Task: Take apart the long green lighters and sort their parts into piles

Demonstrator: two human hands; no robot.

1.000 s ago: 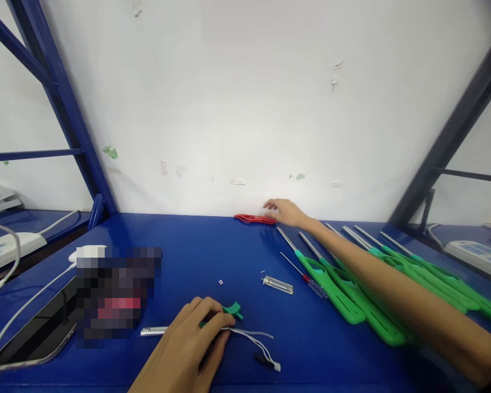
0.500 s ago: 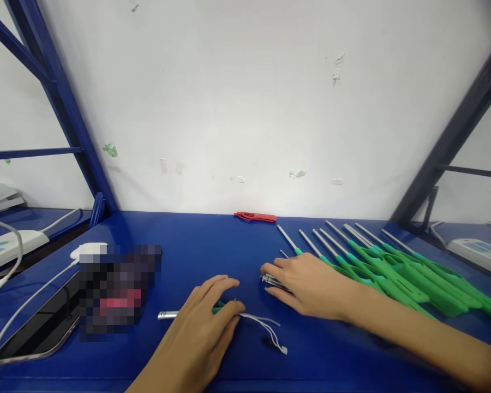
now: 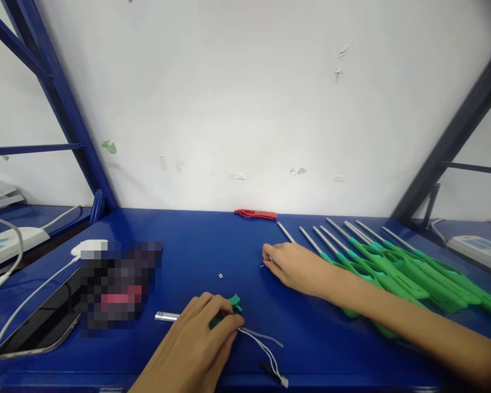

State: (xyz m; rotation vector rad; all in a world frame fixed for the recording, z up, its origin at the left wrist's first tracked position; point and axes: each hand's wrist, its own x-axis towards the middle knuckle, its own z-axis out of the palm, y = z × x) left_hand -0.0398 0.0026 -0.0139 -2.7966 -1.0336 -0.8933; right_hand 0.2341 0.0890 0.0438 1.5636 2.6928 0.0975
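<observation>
My left hand (image 3: pixel 200 333) is closed over an unfinished lighter nozzle lying on the blue table. Its silver tube (image 3: pixel 166 316) sticks out to the left. A green plastic piece (image 3: pixel 234 301) shows beyond my fingers, and thin white wires (image 3: pixel 265 349) trail off to the right, ending in a small connector (image 3: pixel 284 381). Farther back, my right hand (image 3: pixel 288 265) pinches something mostly hidden by the fingers; only a thin light tip pokes out. Between and beyond the hands lies a tiny white square piece (image 3: pixel 220 275).
Several green long-nosed lighters (image 3: pixel 417 278) lie side by side on the right, partly under my right forearm. A red lighter casing (image 3: pixel 256 214) rests by the wall. At left are a phone (image 3: pixel 41 319), a white cable (image 3: pixel 28 297) and a blurred-out dark item (image 3: pixel 123 289).
My right hand has moved slightly back, and the silver metal parts seen at its fingers no longer show. The tiny square piece has come into view. More of the green piece shows beside my left hand.
</observation>
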